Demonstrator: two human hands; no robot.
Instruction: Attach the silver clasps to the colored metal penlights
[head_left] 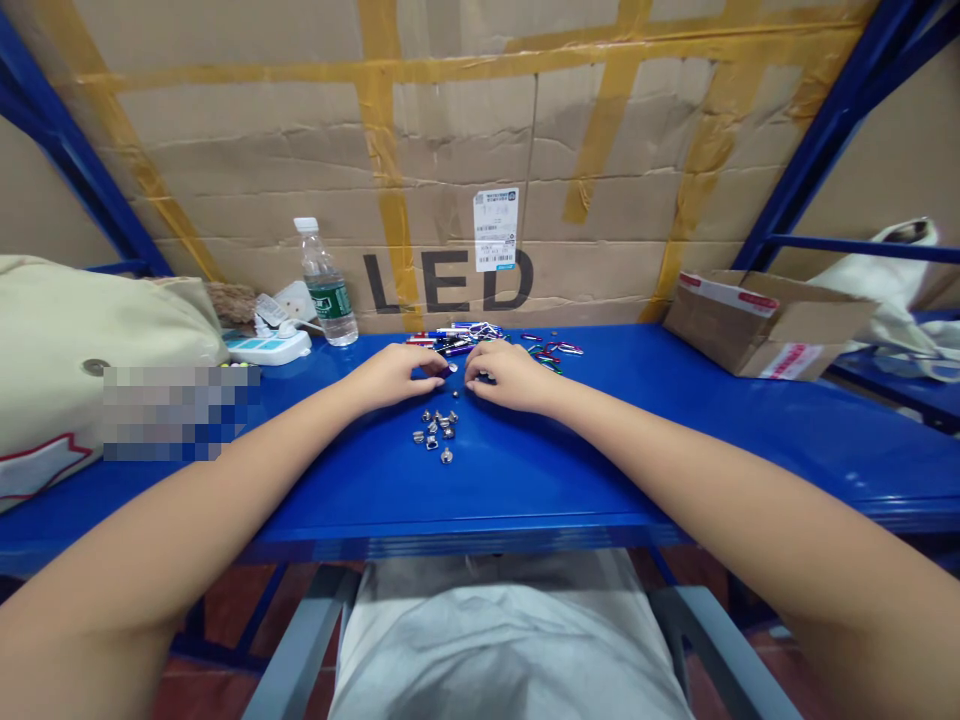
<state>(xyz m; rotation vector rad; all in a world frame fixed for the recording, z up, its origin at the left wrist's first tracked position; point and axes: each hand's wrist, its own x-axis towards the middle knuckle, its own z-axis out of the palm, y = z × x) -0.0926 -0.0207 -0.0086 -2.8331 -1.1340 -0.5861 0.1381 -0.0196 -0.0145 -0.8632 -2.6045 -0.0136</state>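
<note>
Both hands rest close together on the blue table [600, 470], knuckles up and fingers curled inward toward each other; the left hand [395, 374] has its fingertips drawn together near a small dark piece between the two hands, though whether it truly pinches that piece is too small to tell; the right hand [507, 375] mirrors it, fingers bunched at the same spot, and its grip is equally unclear. Just nearer the body than the hands, and slightly on the left hand's side, lies a loose scatter of small silver metal parts [436, 430], touching the table and apart from both hands; the left hand is the nearer one to them. Just beyond the hands, toward the cardboard wall [480, 140], sits a heap of coloured pens and clips [480, 340], most pens lying with their long axis running left to right; the right hand is a little closer to the clips. Well off to the left stand a water bottle [324, 285] and a power strip [268, 346], beside a cream bag [67, 350]; an open cardboard box [761, 320] lies well apart on the right.
</note>
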